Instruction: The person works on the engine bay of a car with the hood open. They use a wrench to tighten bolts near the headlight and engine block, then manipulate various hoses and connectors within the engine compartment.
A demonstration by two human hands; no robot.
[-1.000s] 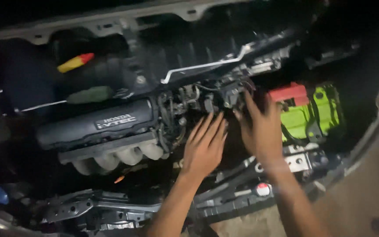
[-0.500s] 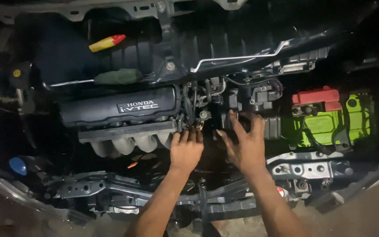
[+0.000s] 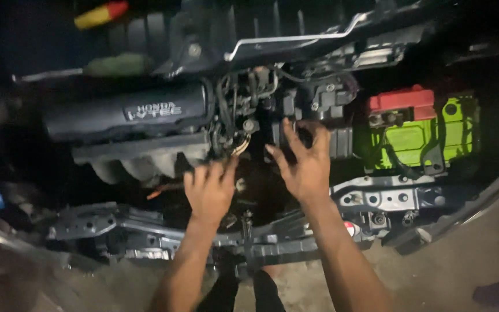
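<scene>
Now both hands open, left hand (image 3: 210, 190) below the engine cover (image 3: 128, 112), right hand (image 3: 301, 162) nearer the battery (image 3: 420, 136), fingers spread.

Dim, motion-blurred, lit centre, dark shadowed edges

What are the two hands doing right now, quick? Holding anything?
Left hand: open, fingers spread, holding nothing, reaching into the engine bay beside the intake manifold.
Right hand: open, fingers spread, holding nothing, by the black engine parts.
</scene>
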